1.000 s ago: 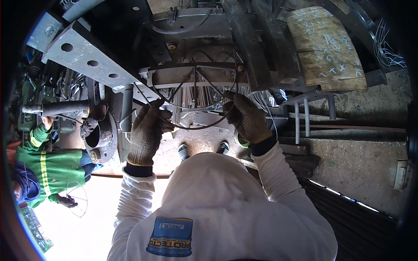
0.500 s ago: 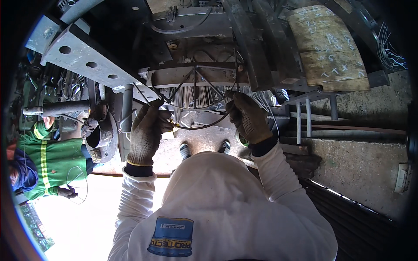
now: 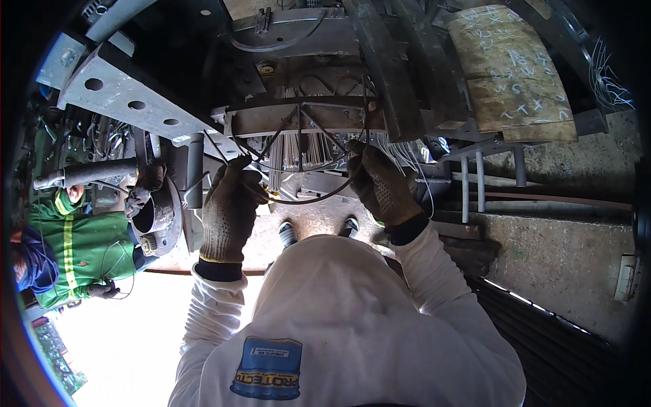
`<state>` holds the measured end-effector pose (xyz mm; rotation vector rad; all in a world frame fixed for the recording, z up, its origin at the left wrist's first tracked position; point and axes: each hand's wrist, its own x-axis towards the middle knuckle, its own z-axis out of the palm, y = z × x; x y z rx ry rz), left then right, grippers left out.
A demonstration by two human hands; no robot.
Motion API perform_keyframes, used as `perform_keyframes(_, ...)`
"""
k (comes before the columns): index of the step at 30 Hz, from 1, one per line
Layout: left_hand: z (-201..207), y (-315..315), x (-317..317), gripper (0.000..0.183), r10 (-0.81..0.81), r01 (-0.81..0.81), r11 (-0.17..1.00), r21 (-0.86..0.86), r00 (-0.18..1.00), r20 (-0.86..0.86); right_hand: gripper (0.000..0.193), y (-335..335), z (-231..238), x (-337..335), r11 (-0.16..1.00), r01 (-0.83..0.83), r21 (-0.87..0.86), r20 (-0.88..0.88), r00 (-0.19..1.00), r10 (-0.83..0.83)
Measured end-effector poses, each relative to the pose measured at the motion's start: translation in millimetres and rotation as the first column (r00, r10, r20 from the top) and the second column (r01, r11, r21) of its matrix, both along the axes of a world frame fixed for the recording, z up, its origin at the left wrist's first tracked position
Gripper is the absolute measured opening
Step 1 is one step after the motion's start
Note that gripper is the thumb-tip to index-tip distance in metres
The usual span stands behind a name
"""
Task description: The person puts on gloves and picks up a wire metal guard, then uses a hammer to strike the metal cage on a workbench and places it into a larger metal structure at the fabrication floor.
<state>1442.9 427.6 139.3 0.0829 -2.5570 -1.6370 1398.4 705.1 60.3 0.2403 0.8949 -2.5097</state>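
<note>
Both my hands wear pale knitted work gloves. Between them runs a thin dark metal rod (image 3: 308,202), bent into a curve that sags toward me. Its left side is in the closed fingers of my left hand (image 3: 232,216), and my right hand (image 3: 385,182) grips the other side with its fingers curled in. The curved rod is held up in front of a steel bench frame with a curved flat bar (image 3: 285,121) and thin braces. Behind the rod, a bundle of straight rods (image 3: 291,150) lies partly hidden.
At left, a person in a green jacket (image 3: 81,251) holds a wire ring, near a flanged pipe (image 3: 169,217). A holed steel beam (image 3: 135,102) slants in from upper left. A chalk-marked board (image 3: 512,74) lies at upper right, with loose wires (image 3: 603,78) beside it.
My hands have shifted only slightly, still gripping the curved rod. The person in green has raised the hand with the wire ring a little.
</note>
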Motion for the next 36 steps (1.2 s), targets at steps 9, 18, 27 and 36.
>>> perform_keyframes(9, -23, 7, -8, 0.027, 0.162, -0.177, 0.869, -0.462, 0.984, -0.072, 0.053, -18, -7, -10, 0.903, -0.217, -0.372, -0.181, 0.971, 0.159)
perform_keyframes(18, -4, 19, -44, 0.022, 0.267, -0.547, 0.214, 0.81, 0.83, 0.49, 0.047, -31, -24, -12, 0.815, -0.214, -0.538, -0.222, 0.969, 0.107)
perform_keyframes(27, 5, 5, -73, 0.021, 0.177, -0.491, 0.513, 0.704, 0.863, 0.474, 0.043, -41, -30, -7, 0.897, -0.062, -0.439, -0.235, 0.971, -0.047)
perform_keyframes(36, 29, 1, -122, 0.035, 0.091, -0.435, 0.657, 0.616, 0.857, 0.508, 0.038, -52, -24, -7, 0.942, 0.093, -0.322, -0.143, 0.979, -0.145)
